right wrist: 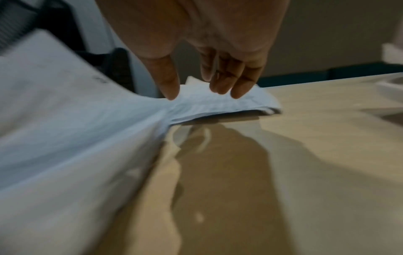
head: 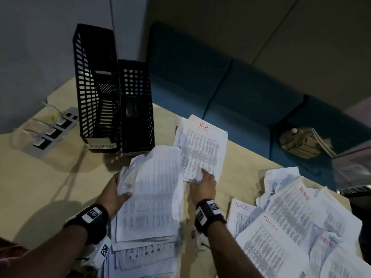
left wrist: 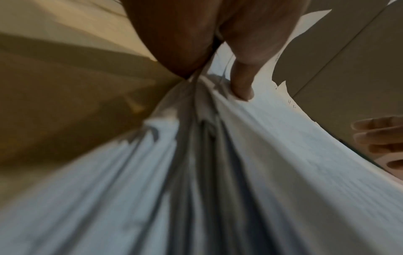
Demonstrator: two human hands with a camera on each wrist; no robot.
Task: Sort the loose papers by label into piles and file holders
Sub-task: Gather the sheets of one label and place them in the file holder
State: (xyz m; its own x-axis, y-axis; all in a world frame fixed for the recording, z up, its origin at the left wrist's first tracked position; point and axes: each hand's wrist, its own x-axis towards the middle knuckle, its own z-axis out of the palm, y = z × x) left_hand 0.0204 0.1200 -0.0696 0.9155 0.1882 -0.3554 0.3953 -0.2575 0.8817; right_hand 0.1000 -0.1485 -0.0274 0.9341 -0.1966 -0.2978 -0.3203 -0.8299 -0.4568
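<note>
My left hand [head: 115, 194] grips a thick stack of loose printed papers [head: 152, 193] by its left edge, thumb on top; the left wrist view shows the thumb [left wrist: 242, 86] pressing the stack [left wrist: 218, 172]. A small pile with a sheet labelled H.R [head: 202, 149] lies just beyond it on the table. My right hand [head: 204, 183] reaches onto the near edge of that pile with straight fingers [right wrist: 226, 82] touching the top sheet [right wrist: 218, 105]. Two black file holders [head: 96, 87] [head: 136, 107] stand at the back left; the taller one bears an ADMIN label [head: 102, 145].
Sheets marked ADMIN [head: 291, 227] lie spread at the right of the beige table [head: 50, 177]. A power strip with cables [head: 52, 131] sits at the left. A blue sofa [head: 220, 87] with a tan bag [head: 303, 141] runs behind the table's far edge.
</note>
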